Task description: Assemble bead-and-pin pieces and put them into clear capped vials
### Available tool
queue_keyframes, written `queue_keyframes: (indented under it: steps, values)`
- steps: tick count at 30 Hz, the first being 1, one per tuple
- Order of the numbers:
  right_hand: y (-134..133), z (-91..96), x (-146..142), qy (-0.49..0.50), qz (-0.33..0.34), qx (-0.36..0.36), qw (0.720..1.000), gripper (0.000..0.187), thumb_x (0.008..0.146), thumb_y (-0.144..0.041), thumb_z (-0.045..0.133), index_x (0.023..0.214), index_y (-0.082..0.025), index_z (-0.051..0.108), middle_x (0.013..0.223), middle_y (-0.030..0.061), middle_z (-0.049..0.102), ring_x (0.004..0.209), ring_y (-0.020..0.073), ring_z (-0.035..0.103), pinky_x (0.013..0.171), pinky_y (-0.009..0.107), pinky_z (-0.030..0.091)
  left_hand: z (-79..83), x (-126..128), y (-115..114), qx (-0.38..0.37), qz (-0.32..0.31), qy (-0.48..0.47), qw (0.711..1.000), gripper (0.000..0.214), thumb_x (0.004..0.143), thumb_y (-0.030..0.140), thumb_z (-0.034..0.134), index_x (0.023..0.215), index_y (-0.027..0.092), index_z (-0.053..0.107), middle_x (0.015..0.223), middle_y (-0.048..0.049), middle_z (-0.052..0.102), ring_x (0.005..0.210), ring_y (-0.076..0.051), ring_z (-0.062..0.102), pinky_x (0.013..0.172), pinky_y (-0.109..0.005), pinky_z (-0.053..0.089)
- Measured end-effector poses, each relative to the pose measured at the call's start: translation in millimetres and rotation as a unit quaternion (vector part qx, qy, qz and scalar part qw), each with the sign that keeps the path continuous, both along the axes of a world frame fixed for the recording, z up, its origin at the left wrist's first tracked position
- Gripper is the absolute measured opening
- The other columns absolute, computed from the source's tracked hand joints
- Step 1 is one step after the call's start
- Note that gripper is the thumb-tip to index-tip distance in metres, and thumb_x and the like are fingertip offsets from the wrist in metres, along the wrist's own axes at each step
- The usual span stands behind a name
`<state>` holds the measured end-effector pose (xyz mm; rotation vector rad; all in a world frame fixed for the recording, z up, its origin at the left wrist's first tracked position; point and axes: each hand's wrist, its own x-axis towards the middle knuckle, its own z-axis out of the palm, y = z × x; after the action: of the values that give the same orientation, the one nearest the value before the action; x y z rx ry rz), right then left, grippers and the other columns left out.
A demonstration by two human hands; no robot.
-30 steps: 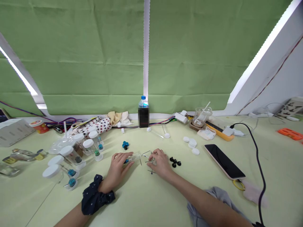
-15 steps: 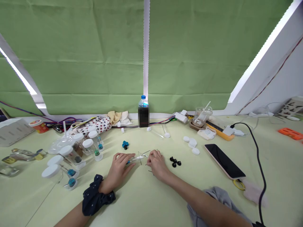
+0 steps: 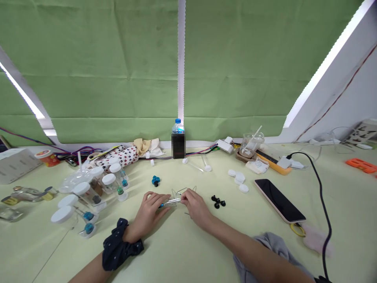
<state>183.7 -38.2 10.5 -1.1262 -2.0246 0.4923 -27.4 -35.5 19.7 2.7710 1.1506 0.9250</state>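
Note:
My left hand is closed around one end of a clear tube that lies low over the table, with a bit of blue showing by the fingers. At the tube's other end, my right hand is closed in a pinch. What sits between its fingertips is too small to make out, perhaps a thin wire. Bent thin metal wires lie just behind the right fingers. Beyond the left hand is a cluster of blue beads with a black part. Several black knobs lie right of the right hand.
White-capped clear jars with blue pieces stand at left. White caps and a phone lie at right, beside a black cable. A bottle, a cloth and a plastic cup line the back.
My right hand has moved from the bent wires to the near right end of the clear tube. My left hand stays around the tube.

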Motion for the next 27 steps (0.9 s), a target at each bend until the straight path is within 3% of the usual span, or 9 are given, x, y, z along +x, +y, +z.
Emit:
queue_keyframes:
  steps: [8,21,24,27]
  values:
    - [-7,13.6,0,0.076,0.094,0.019,0.993,0.018,0.091,-0.016,0.035,0.087,-0.02,0.052,0.085,0.0052,0.051,0.077,0.0158,0.05,0.069,0.027,0.042,2.2,0,-3,-0.023,-0.028,-0.025,0.999,0.031,0.085,0.025,0.053,0.115,0.021,0.049,0.101,-0.0071,0.065,0.087,-0.019,0.057,0.084,-0.036,0.04]
    - [-12,20.5,-1,0.142,0.113,0.092,0.979,0.017,0.09,-0.018,0.041,0.101,-0.02,0.053,0.097,0.0084,0.051,0.081,0.0153,0.053,0.072,0.029,0.048,-1.4,-1,-5,-0.06,-0.04,-0.055,0.996,0.034,0.085,0.024,0.052,0.118,0.02,0.045,0.098,-0.0079,0.06,0.091,-0.02,0.053,0.082,-0.035,0.044]
    - [-7,26.1,4,0.132,0.063,0.114,0.983,0.016,0.089,-0.018,0.042,0.1,-0.02,0.054,0.098,0.0079,0.052,0.088,0.0168,0.052,0.076,0.031,0.046,-4.6,-3,-5,-0.083,-0.028,-0.071,0.994,0.036,0.085,0.023,0.051,0.12,0.021,0.043,0.099,-0.0078,0.058,0.094,-0.02,0.053,0.083,-0.035,0.044]
    - [13,34.1,26,0.058,-0.071,0.135,0.987,0.016,0.089,-0.019,0.043,0.099,-0.02,0.055,0.098,0.0084,0.054,0.096,0.0205,0.049,0.085,0.036,0.041,-9.1,-6,-3,-0.104,0.002,-0.103,0.989,0.038,0.086,0.023,0.049,0.122,0.021,0.039,0.1,-0.0078,0.057,0.095,-0.02,0.053,0.085,-0.035,0.043]
